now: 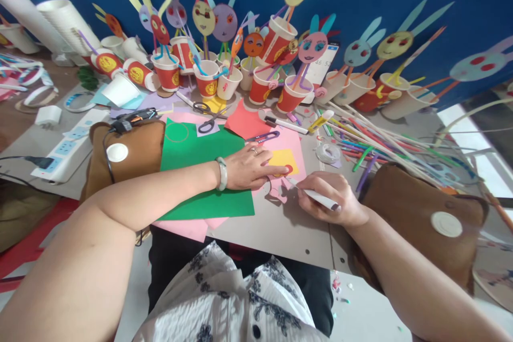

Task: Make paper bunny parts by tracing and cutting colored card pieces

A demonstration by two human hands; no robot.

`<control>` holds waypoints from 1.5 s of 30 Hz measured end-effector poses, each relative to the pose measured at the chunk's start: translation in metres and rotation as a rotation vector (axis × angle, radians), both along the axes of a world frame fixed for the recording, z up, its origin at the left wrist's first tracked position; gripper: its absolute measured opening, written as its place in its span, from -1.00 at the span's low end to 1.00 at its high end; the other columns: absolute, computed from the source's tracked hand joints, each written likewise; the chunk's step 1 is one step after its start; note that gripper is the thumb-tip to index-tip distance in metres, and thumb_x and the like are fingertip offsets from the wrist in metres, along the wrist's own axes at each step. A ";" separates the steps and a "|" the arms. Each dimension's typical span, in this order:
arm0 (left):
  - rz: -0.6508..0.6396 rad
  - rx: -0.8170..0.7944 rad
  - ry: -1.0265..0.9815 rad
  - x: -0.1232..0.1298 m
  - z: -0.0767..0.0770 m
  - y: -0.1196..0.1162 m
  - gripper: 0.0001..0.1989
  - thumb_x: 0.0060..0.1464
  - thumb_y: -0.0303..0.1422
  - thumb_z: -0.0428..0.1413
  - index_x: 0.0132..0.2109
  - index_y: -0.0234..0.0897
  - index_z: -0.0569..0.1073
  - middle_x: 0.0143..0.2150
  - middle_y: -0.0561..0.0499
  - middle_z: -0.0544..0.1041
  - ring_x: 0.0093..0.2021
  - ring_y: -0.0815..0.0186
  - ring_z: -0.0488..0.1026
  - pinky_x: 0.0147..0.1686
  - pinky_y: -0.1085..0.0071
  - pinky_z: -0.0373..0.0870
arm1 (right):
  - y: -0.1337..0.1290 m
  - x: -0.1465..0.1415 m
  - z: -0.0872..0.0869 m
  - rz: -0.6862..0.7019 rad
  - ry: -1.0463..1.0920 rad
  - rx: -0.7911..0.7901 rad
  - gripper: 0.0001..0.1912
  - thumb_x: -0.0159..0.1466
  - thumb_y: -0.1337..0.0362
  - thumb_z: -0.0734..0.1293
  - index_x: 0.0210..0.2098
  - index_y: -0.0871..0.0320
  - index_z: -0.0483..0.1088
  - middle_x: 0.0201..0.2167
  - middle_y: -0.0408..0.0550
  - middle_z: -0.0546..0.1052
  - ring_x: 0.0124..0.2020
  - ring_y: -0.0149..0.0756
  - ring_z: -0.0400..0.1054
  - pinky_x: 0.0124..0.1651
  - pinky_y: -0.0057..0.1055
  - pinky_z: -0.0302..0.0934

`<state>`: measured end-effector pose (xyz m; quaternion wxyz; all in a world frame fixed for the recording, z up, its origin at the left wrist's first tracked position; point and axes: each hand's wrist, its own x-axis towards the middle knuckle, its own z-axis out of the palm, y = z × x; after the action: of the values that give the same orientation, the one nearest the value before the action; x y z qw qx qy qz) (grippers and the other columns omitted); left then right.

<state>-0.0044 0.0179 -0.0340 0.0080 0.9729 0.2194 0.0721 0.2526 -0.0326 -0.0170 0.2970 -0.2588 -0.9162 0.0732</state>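
My left hand (249, 166) lies flat with its fingers spread across the green sheet (200, 197) and the yellow paper piece (289, 159). Its index fingertip touches a small red paper piece (289, 169) on the yellow. In my right hand (334, 197) is a white marker (320, 199), its tip pointing at the red piece; whether it touches cannot be made out. Pink paper scraps (277, 192) lie just below the fingertips. Scissors (209, 124) and a red paper sheet (245, 119) rest beyond my left hand.
Paper cups (292, 94) with rabbit-faced figures line the back. Pipe cleaners (364, 157) and a tape roll (328, 153) lie to the right. A brown pouch (409, 214) sits at the right, another (136, 144) at the left beside a power strip (70, 147).
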 end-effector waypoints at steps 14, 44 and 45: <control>-0.008 0.020 -0.002 0.001 -0.001 0.000 -0.44 0.28 -0.33 -0.04 0.40 -0.02 0.20 0.00 -0.14 0.40 0.00 0.10 0.27 0.12 0.09 0.16 | 0.005 -0.005 -0.006 0.008 -0.072 0.087 -0.84 0.29 0.41 0.31 -0.15 0.09 0.32 -0.45 -0.12 0.54 -0.52 -0.34 0.41 -0.48 -0.42 0.21; 0.017 -0.033 0.044 0.001 0.002 0.001 -0.41 0.29 -0.32 -0.06 0.42 0.06 0.14 0.01 -0.10 0.37 0.00 0.11 0.24 0.13 0.09 0.12 | 0.008 0.005 -0.001 -0.153 -0.036 -0.077 -0.92 0.25 0.36 0.33 -0.30 0.05 0.33 -0.62 -0.20 0.50 -0.61 -0.35 0.38 -0.52 -0.40 0.21; 0.014 -0.035 0.046 0.001 0.002 0.001 -0.41 0.29 -0.31 -0.05 0.42 0.06 0.14 0.01 -0.10 0.37 0.00 0.11 0.24 0.14 0.08 0.11 | 0.008 0.005 -0.001 -0.168 -0.009 -0.080 -0.91 0.24 0.37 0.33 -0.31 0.05 0.33 -0.64 -0.22 0.49 -0.62 -0.35 0.38 -0.53 -0.40 0.21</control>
<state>-0.0031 0.0190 -0.0321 0.0196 0.9724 0.2277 0.0460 0.2579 -0.0244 -0.0179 0.2876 -0.3466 -0.8889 0.0834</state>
